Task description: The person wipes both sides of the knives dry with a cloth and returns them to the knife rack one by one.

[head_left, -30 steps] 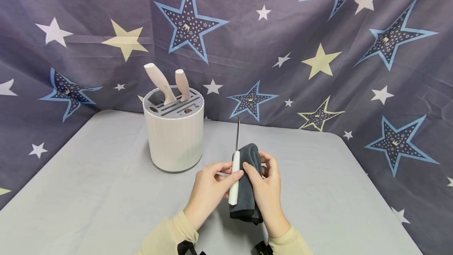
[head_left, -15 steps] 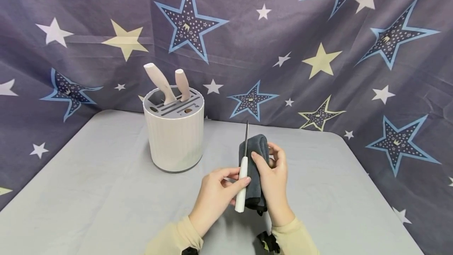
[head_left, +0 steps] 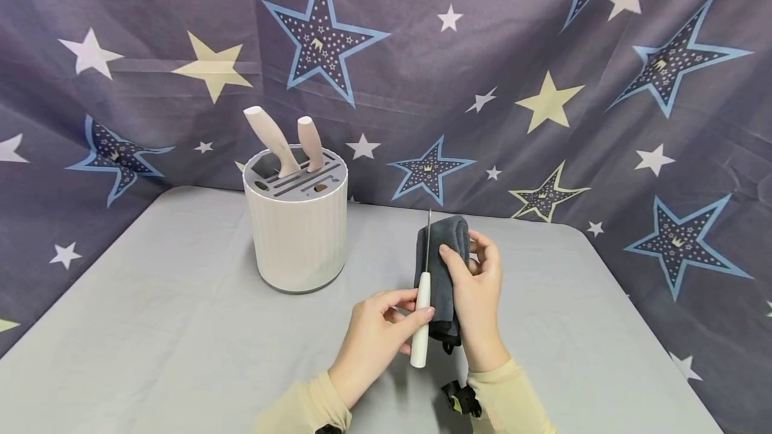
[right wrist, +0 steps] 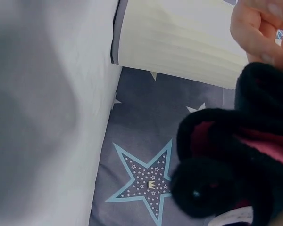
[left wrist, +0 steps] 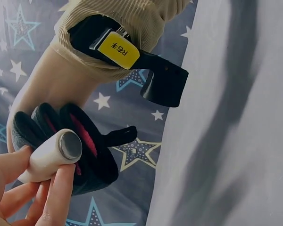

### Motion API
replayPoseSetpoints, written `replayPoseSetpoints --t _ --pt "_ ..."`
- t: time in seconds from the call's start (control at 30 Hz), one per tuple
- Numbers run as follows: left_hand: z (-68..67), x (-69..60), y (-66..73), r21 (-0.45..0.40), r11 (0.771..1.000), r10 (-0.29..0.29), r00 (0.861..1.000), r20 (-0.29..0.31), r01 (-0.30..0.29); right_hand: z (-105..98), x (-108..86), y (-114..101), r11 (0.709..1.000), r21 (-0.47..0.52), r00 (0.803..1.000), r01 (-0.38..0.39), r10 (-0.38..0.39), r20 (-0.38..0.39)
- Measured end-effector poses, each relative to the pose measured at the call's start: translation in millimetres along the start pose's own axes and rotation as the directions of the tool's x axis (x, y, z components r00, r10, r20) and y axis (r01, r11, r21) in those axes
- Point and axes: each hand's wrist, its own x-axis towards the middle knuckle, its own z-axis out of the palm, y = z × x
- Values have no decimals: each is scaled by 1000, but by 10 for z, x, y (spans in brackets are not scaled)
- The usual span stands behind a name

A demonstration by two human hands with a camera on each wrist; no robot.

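In the head view my left hand (head_left: 372, 335) pinches the white handle (head_left: 421, 327) of a kitchen knife between thumb and fingers. The thin blade (head_left: 429, 240) points up and away, seen nearly edge-on. My right hand (head_left: 479, 297) grips a folded dark grey cloth (head_left: 445, 286) with black edging, thumb on the near face. The blade runs along the cloth's left part; whether it sits between folds, I cannot tell. The left wrist view shows the round grey end of the knife handle (left wrist: 70, 145) and the cloth (left wrist: 101, 167), with pink inside its folds.
A white ribbed knife block (head_left: 295, 243) stands on the grey table (head_left: 151, 327) left of my hands. Two pale-handled knives (head_left: 274, 142) stick up from its slotted top. A dark star-patterned curtain (head_left: 392, 72) hangs behind. Black camera straps (left wrist: 165, 77) sit on the wrists.
Both hands, with the knife and cloth, have shifted rightward. The cloth has moved up along the blade, away from the handle's end. The knife block has stayed in place.
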Motion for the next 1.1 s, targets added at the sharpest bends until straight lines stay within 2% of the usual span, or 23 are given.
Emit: replayPoseSetpoints --t 0.27,0.47,0.8,1.1 --pt "-1 34 -31 -2 1000 -12 999 -45 12 25 -66 39 998 -65 1000 15 -15 3" --pt "-49 104 -10 27 1000 6 997 -81 -4 47 -152 43 992 -117 999 44 -41 34" --pt "-115 175 34 64 997 38 994 -106 -31 73 -232 74 994 -106 998 11 -4 58" --pt "-155 228 29 48 999 18 993 -119 -12 64 -249 108 995 -93 996 -19 27 80"
